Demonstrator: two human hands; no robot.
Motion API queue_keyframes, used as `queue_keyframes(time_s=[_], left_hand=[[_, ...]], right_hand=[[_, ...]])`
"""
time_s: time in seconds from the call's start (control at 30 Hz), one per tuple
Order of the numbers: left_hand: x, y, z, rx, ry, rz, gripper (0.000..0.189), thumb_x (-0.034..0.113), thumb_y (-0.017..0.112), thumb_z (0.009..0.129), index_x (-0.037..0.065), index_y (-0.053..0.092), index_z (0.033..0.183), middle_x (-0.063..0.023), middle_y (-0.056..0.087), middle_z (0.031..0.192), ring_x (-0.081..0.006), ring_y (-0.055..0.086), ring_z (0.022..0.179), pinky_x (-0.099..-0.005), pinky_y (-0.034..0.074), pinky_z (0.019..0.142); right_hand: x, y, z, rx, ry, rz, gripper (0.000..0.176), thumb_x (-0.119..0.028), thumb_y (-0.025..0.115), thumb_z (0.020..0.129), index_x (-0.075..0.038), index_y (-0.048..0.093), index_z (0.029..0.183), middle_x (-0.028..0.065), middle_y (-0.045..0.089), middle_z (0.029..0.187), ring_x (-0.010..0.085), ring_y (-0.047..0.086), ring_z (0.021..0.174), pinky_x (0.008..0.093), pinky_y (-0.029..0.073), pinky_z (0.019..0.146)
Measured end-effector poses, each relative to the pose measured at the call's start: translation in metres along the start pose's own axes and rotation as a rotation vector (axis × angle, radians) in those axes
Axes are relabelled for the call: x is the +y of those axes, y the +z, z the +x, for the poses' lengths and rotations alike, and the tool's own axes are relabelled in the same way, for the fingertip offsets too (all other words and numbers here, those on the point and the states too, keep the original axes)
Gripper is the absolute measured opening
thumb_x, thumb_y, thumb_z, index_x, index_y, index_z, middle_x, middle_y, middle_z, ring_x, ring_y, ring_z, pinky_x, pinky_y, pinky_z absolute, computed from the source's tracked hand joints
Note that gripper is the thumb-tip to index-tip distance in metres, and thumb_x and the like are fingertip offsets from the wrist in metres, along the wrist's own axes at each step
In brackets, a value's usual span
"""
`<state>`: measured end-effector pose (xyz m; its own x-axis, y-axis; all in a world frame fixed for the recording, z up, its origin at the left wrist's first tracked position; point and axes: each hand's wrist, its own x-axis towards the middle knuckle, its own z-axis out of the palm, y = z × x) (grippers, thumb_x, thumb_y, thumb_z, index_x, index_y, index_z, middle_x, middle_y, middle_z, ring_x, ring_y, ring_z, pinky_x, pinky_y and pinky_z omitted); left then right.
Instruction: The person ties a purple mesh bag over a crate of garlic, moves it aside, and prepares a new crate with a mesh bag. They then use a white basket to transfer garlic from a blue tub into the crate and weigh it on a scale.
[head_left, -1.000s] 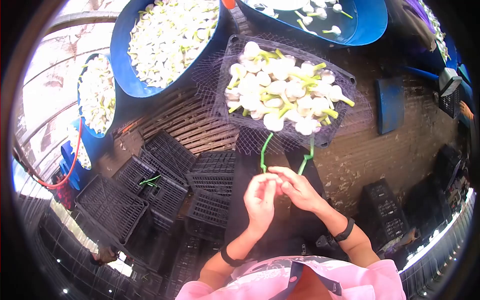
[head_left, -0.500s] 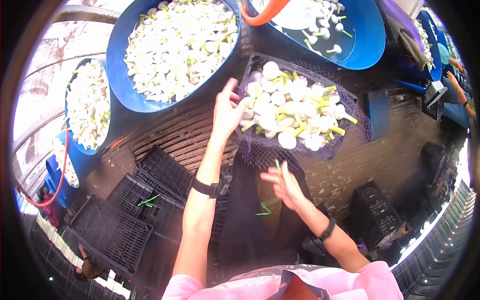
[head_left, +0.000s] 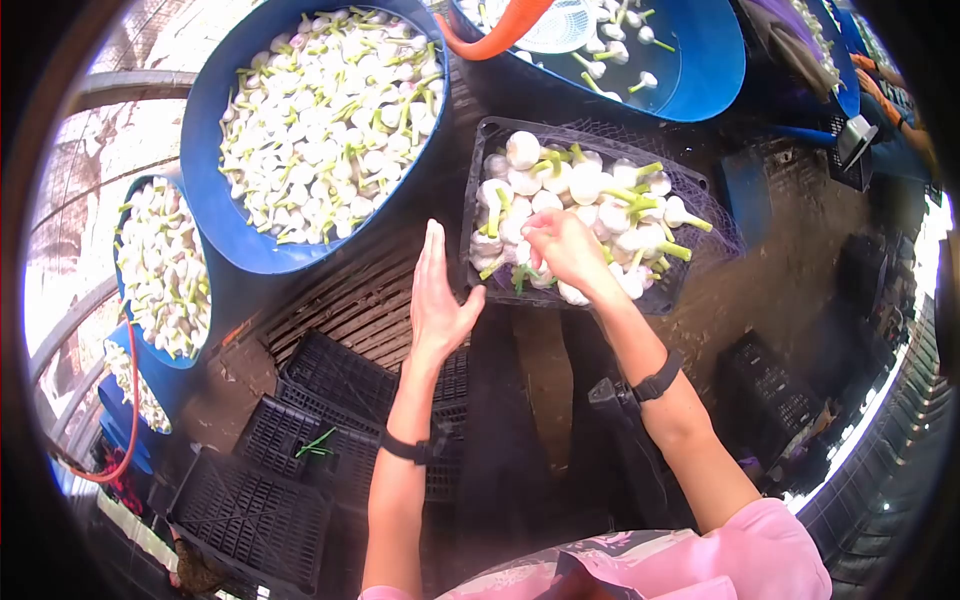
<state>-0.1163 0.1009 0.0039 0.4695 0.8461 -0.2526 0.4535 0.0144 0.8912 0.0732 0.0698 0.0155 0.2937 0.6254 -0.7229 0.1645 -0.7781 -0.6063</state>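
Observation:
A black crate lined with purple netting holds a heap of garlic bulbs with cut green stems. My right hand reaches over the near side of this heap, its fingers curled in a pinch among the bulbs. What lies between those fingertips is hidden. Just under them, a thin green strip rests on the bulbs. Left of the crate, my left hand is open with fingers stretched out, close to the crate's near left corner and holding nothing.
Blue tubs full of garlic stand to the left. Behind the crate, another blue tub holds water, loose bulbs and a white basket, beside an orange hose. Black crates lie lower left; green strips rest there. Another person's arm shows at right.
My right hand has moved from in front of the crate up onto the garlic. My left hand has come down from the crate's left edge. A green strip seen falling below is gone from view.

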Motion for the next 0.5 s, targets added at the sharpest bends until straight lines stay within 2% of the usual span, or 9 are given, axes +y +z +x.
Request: queue_keyframes(time_s=[0.07,0.13,0.17,0.23,0.3,0.37,0.43,0.47,0.5], left_hand=[[-0.004,0.013,0.017,-0.183,0.125,0.42,0.083,0.009,0.069,0.069,-0.003,0.025,0.138,-0.0196,0.028,0.143,-0.0334,0.021,0.136,-0.0438,0.022,0.109],[-0.032,0.051,0.043,-0.146,0.312,0.373,0.085,0.016,0.065,0.074,-0.004,0.015,0.14,-0.0188,0.021,0.146,-0.029,0.015,0.138,-0.0437,0.012,0.112],[-0.022,0.063,0.054,-0.031,0.31,0.182,0.063,0.013,0.058,0.079,-0.002,0.033,0.135,-0.0199,0.041,0.133,-0.0293,0.034,0.129,-0.042,0.027,0.106],[-0.019,0.07,0.066,-0.226,-0.021,-0.212,0.031,0.008,0.053,0.082,0.0,0.055,0.111,-0.0166,0.057,0.103,-0.0314,0.052,0.104,-0.0391,0.04,0.089],[-0.028,0.083,0.079,-0.068,0.133,-0.192,0.016,0.008,0.051,0.084,0.0,0.056,0.098,-0.0143,0.055,0.09,-0.0313,0.051,0.09,-0.0387,0.04,0.081],[-0.031,0.089,0.073,0.082,0.262,-0.166,0.01,0.008,0.05,0.086,0.0,0.056,0.084,-0.012,0.053,0.077,-0.0313,0.051,0.077,-0.0384,0.041,0.073],[-0.026,0.084,0.072,0.046,0.313,-0.054,0.013,0.008,0.048,0.089,0.0,0.05,0.078,-0.0131,0.049,0.076,-0.0328,0.047,0.074,-0.0386,0.039,0.07],[-0.021,0.083,0.068,0.09,0.366,-0.055,0.016,0.009,0.046,0.091,0.001,0.048,0.078,-0.0133,0.047,0.074,-0.0317,0.045,0.072,-0.0389,0.038,0.067],[-0.019,0.081,0.062,0.084,0.364,-0.053,0.016,0.009,0.046,0.091,0.001,0.048,0.078,-0.0133,0.047,0.074,-0.0317,0.045,0.072,-0.0389,0.038,0.067]], right_hand=[[0.002,0.018,-0.004,-0.009,-0.103,-0.027,0.018,-0.014,0.054,0.084,0.001,0.058,0.092,0.0092,0.061,0.064,0.0156,0.059,0.058,0.0322,0.047,0.056],[-0.003,0.04,-0.014,0.172,-0.34,-0.201,0.016,-0.013,0.054,0.083,0.002,0.056,0.088,0.0112,0.059,0.062,0.0194,0.058,0.056,0.033,0.046,0.055],[-0.008,0.041,-0.018,0.295,-0.419,-0.263,0.015,-0.013,0.054,0.083,0.002,0.056,0.086,0.012,0.057,0.06,0.0205,0.058,0.055,0.0335,0.046,0.055],[-0.022,0.003,-0.029,-0.102,-0.122,0.287,0.012,-0.012,0.053,0.087,-0.001,0.057,0.085,0.0025,0.054,0.06,0.0102,0.051,0.05,0.0279,0.043,0.047],[-0.026,-0.042,-0.049,0.119,-0.054,0.833,0.015,-0.012,0.052,0.088,0.0,0.056,0.095,-0.0026,0.051,0.061,0.0041,0.045,0.051,0.0178,0.037,0.046],[-0.003,-0.105,-0.047,0.05,-0.481,1.01,0.026,-0.013,0.057,0.087,0.0,0.054,0.11,0.0003,0.056,0.081,0.0056,0.052,0.065,0.0198,0.042,0.05],[-0.031,-0.098,-0.045,0.41,-0.495,0.5,0.038,-0.015,0.061,0.085,-0.002,0.05,0.119,0.0071,0.058,0.09,0.015,0.059,0.084,0.0289,0.049,0.062],[-0.033,-0.089,-0.037,0.411,-0.497,0.503,0.038,-0.015,0.061,0.085,-0.002,0.05,0.119,0.0071,0.058,0.09,0.015,0.059,0.084,0.0289,0.049,0.062],[-0.027,-0.078,-0.027,0.327,-0.653,0.036,0.044,-0.015,0.062,0.083,-0.006,0.047,0.124,0.01,0.058,0.094,0.0205,0.058,0.093,0.0326,0.049,0.068]])
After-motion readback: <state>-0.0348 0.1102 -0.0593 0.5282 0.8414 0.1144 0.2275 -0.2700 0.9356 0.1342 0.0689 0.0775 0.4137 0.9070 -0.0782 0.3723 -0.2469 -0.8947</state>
